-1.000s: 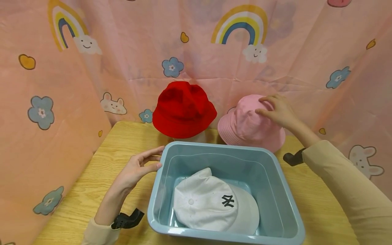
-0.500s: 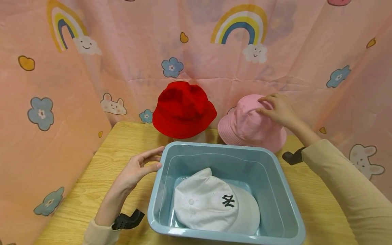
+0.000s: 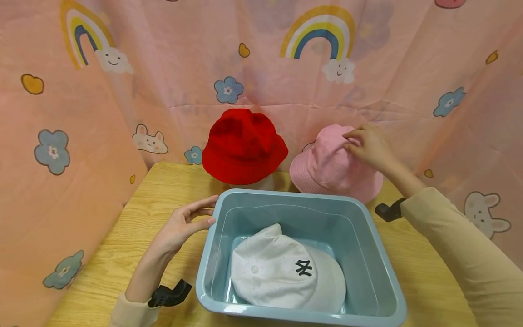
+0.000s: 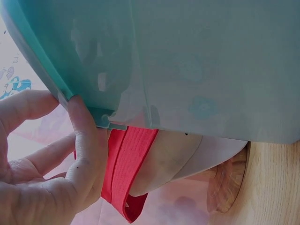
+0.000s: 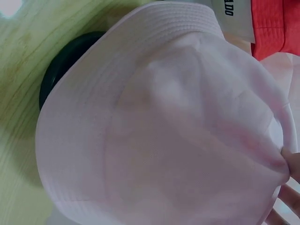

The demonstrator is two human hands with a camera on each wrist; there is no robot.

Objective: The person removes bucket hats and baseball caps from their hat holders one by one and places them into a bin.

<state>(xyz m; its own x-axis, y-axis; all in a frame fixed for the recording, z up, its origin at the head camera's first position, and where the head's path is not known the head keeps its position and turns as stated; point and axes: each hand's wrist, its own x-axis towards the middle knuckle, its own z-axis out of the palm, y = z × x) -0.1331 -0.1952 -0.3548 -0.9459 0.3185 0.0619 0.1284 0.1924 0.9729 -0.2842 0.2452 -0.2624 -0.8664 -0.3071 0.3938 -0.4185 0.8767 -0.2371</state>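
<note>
My left hand (image 3: 180, 225) is at the far left corner of a light blue plastic basin (image 3: 294, 195). In the left wrist view, the thumb and index finger pinch the basin's rim (image 4: 42, 70). A white baseball cap (image 3: 271, 272) with a black logo lies inside, its brim to the right. Behind the basin, my right hand (image 3: 373, 147) pinches the crown of a pink bucket hat (image 3: 320, 165). The right wrist view shows the hat's cloth (image 5: 154, 126) gathered into folds toward the fingertips. To its left, a red bucket hat (image 3: 243, 150) sits on a pale support.
A wooden table (image 3: 143, 209) carries everything. A pink curtain (image 3: 171, 54) with rainbows and flowers hangs close behind the hats and along both sides. Under the pink hat, a dark round base (image 5: 61, 65) peeks out. White lettered material (image 5: 232, 21) shows under the red hat.
My right fingers have drawn closer together on the pink hat's crown, and its cloth bunches slightly more. The left hand, basin, cap and red hat hold their places.
</note>
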